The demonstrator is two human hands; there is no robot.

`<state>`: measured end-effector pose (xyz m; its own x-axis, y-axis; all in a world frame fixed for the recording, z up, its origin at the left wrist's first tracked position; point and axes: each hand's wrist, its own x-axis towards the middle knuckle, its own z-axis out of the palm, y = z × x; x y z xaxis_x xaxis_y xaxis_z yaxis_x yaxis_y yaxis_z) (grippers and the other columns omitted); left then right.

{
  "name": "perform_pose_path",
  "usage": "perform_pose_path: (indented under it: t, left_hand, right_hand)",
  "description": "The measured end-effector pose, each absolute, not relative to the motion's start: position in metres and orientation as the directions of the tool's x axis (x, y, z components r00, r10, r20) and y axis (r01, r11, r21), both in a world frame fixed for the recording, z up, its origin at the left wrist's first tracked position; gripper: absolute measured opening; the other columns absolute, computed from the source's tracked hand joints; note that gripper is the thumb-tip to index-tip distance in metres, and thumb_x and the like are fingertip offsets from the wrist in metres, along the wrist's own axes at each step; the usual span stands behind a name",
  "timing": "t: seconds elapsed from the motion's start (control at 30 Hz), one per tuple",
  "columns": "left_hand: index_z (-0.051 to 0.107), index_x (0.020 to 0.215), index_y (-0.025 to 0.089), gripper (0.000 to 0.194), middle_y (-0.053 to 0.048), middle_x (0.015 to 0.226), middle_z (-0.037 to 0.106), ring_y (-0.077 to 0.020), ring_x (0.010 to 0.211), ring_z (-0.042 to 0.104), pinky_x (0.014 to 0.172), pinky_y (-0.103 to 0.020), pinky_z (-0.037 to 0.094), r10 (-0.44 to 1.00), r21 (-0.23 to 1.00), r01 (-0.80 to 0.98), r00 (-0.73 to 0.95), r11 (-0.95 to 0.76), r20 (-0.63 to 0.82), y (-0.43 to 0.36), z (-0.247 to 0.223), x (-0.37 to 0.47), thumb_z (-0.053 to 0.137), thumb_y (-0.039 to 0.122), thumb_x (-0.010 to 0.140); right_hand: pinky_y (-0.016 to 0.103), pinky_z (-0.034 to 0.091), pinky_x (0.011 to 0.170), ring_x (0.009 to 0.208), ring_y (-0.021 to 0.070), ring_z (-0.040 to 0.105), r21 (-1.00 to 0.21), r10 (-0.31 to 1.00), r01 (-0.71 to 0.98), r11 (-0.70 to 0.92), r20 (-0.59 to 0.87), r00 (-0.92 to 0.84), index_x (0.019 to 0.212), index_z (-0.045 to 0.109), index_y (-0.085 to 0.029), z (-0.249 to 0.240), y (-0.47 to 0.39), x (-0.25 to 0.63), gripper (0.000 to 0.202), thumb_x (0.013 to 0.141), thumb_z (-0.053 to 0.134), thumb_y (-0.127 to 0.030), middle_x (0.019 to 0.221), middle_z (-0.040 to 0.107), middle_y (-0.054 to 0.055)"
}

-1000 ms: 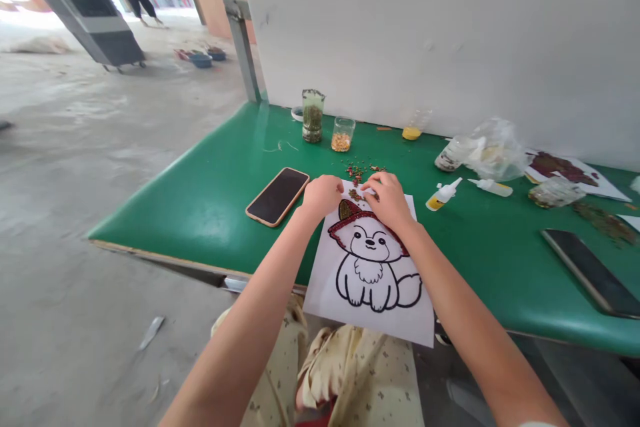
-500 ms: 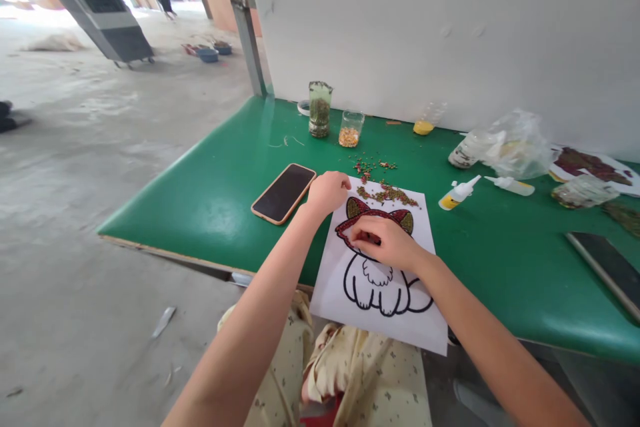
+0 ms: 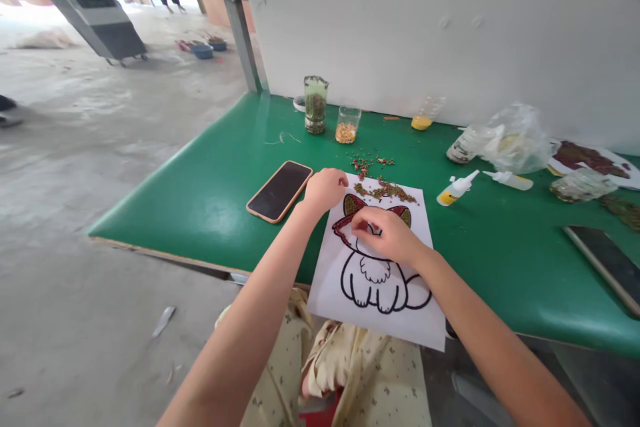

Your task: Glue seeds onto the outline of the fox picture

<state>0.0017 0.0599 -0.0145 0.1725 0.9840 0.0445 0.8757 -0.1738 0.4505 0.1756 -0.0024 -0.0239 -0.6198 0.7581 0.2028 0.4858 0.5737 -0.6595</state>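
A white sheet of paper (image 3: 330, 293) with a black-outlined fox drawing lies at the table's front edge. Red and green seeds or grains fill the fox's ears and part of its head. My right hand (image 3: 387, 233) is over the fox's face, thumb and fingertips pinched together; whatever is between them is too small to make out. At the sheet's upper left edge rests my left hand (image 3: 326, 188), its fingers curled and their tips hidden. Loose seeds (image 3: 387, 191) are heaped along the top of the sheet, and more (image 3: 363, 165) lie scattered on the table behind it.
Left of the sheet is a phone (image 3: 280, 191); another dark device (image 3: 605, 267) lies far right. Behind stand a green cup (image 3: 315, 107) and a cup of yellow grains (image 3: 347, 127). Glue bottles (image 3: 456, 189), a plastic bag (image 3: 520, 140) and jars are on the right.
My right hand has shifted slightly over the fox's face, its pinched fingertips lifting a little and uncovering more of the face. My left hand stays at the sheet's edge. The whole view has shifted slightly.
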Motion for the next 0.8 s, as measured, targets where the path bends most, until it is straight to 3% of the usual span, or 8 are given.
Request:
perform_pose_path:
  t: [0.17, 0.47, 0.67, 0.8]
  left_hand:
    - [0.073, 0.092, 0.020, 0.035, -0.005, 0.104, 0.072, -0.0210, 0.095, 0.064, 0.081, -0.031, 0.049, 0.981, 0.437, 0.880, 0.188, -0.187, 0.041, 0.060, -0.015, 0.002, 0.042, 0.011, 0.078]
    - [0.073, 0.094, 0.020, 0.036, -0.004, 0.106, 0.071, -0.0194, 0.101, 0.063, 0.089, -0.029, 0.048, 0.978, 0.431, 0.879, 0.207, -0.202, 0.036, 0.057, -0.013, 0.001, 0.042, 0.010, 0.079]
    - [0.074, 0.093, 0.020, 0.035, -0.005, 0.104, 0.072, -0.0209, 0.099, 0.064, 0.088, -0.030, 0.049, 0.981, 0.423, 0.887, 0.191, -0.183, 0.023, 0.052, -0.004, 0.001, 0.043, 0.010, 0.078]
    - [0.075, 0.088, 0.019, 0.033, -0.006, 0.098, 0.073, -0.0200, 0.093, 0.065, 0.083, -0.029, 0.051, 0.983, 0.433, 0.888, 0.182, -0.156, -0.020, 0.052, 0.000, 0.001, 0.044, 0.011, 0.078]
  right_hand:
    - [0.033, 0.044, 0.074, 0.084, 0.0206, 0.059, -0.607, 0.885, 0.645, 0.464, 0.349, -0.309, 0.086, 0.058, -0.022, -0.028, 0.010, 0.185, 0.010, 0.086, 0.050, -0.016, 0.086, 0.065, 0.004]
    - [0.041, 0.042, 0.091, 0.099, 0.0241, 0.055, -0.493, 0.795, 0.626, 0.604, 0.427, -0.431, 0.087, 0.061, -0.022, -0.038, 0.017, 0.183, 0.024, 0.081, 0.044, -0.005, 0.098, 0.062, 0.007]
    - [0.045, 0.041, 0.093, 0.102, 0.0264, 0.051, -0.542, 0.862, 0.717, 0.439, 0.478, -0.167, 0.091, 0.059, -0.023, -0.042, 0.030, 0.200, 0.019, 0.079, 0.049, -0.012, 0.100, 0.054, 0.009]
    - [0.045, 0.039, 0.095, 0.109, 0.0273, 0.048, -0.494, 0.860, 0.795, 0.352, 0.507, -0.066, 0.094, 0.057, -0.022, -0.048, 0.043, 0.216, 0.028, 0.076, 0.043, -0.006, 0.105, 0.052, 0.011]
